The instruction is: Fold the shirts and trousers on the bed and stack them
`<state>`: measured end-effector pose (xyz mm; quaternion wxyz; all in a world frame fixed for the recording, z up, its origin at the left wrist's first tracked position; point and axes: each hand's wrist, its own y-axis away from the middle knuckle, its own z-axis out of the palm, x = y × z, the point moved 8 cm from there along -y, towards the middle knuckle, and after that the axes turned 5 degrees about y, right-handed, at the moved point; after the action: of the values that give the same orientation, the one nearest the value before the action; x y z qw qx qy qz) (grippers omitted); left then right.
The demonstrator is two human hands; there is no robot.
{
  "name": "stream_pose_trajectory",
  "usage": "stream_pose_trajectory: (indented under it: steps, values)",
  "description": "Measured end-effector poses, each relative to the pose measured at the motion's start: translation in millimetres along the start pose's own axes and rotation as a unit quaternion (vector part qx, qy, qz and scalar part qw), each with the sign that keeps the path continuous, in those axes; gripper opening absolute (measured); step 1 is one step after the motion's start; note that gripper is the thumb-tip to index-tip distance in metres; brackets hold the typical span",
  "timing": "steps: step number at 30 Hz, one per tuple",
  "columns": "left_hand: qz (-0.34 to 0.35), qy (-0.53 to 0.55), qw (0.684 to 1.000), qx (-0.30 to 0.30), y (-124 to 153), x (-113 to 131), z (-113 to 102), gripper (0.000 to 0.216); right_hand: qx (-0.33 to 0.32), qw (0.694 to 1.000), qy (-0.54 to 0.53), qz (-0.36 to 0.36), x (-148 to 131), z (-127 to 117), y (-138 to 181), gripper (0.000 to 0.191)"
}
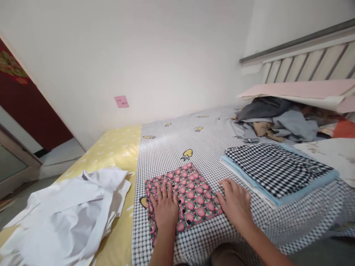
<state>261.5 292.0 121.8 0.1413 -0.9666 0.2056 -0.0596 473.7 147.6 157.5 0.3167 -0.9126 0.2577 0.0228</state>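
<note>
A folded pink floral shirt (198, 197) with dark buttons lies on the checked bed sheet in front of me. My left hand (166, 210) rests flat on its left half, fingers spread. At the shirt's right edge is my right hand (235, 201), loosely bent, with a gap between thumb and fingers; nothing shows in its grasp. To the right, a black-and-white checked cloth (277, 168) lies folded on top of a light blue one (299, 195). A loose pile of white garments (69, 214) spreads out on the left.
The bed sheet (169, 144) is part checked with pineapple-like prints, part yellow (119, 146). Grey and brown clothes (288, 118) lie heaped at the back right under a pale pink board (302, 88). Beyond them is a white radiator (307, 62). A pink plate (121, 101) is on the wall.
</note>
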Motion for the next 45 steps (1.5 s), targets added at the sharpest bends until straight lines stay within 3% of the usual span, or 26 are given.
stream_pose_trajectory:
  steps: [2, 4, 6, 8, 11, 13, 18, 23, 32, 40, 45]
  values:
    - [0.003, 0.005, 1.0, 0.005, 0, 0, 1, 0.053, 0.015, 0.999, -0.031, -0.038, -33, -11, -14, 0.034]
    - [0.003, 0.009, 1.0, 0.008, 0, 0, 1, 0.053, -0.029, 0.989, -0.077, -0.125, -81, -3, -24, 0.038]
    - [0.003, 0.015, 1.0, 0.013, 1, 0, 1, 0.053, -0.08, 0.974, -0.105, -0.186, -118, 18, -30, 0.046]
    - [0.003, 0.022, 1.0, 0.013, 1, 0, 1, 0.053, -0.138, 0.963, -0.108, -0.204, -133, 52, -35, 0.054]
    - [-0.001, 0.031, 1.0, 0.001, 0, 0, 2, 0.052, -0.209, 0.957, -0.083, -0.185, -126, 102, -46, 0.061]
    - [-0.004, 0.034, 0.999, -0.006, -1, -1, 3, 0.053, -0.233, 0.957, -0.068, -0.162, -115, 123, -57, 0.063]
    - [-0.009, 0.041, 0.999, 0.0, -1, -4, 9, 0.053, -0.27, 0.955, -0.032, -0.118, -105, 139, -78, 0.063]
    - [-0.014, 0.056, 0.998, 0.021, 1, -7, 11, 0.051, -0.277, 0.954, 0.015, -0.112, -97, 132, -59, 0.066]
    - [-0.016, 0.078, 0.997, -0.004, 2, -3, 2, 0.053, -0.208, 0.968, 0.042, -0.135, -46, 86, 15, 0.057]
    - [-0.005, 0.111, 0.994, -0.022, 13, -6, -12, 0.053, -0.217, 0.965, 0.054, -0.139, -42, 80, 18, 0.055]
    - [0.032, 0.124, 0.991, -0.031, 46, -32, -25, 0.049, -0.224, 0.964, 0.05, -0.136, -41, 80, 18, 0.056]
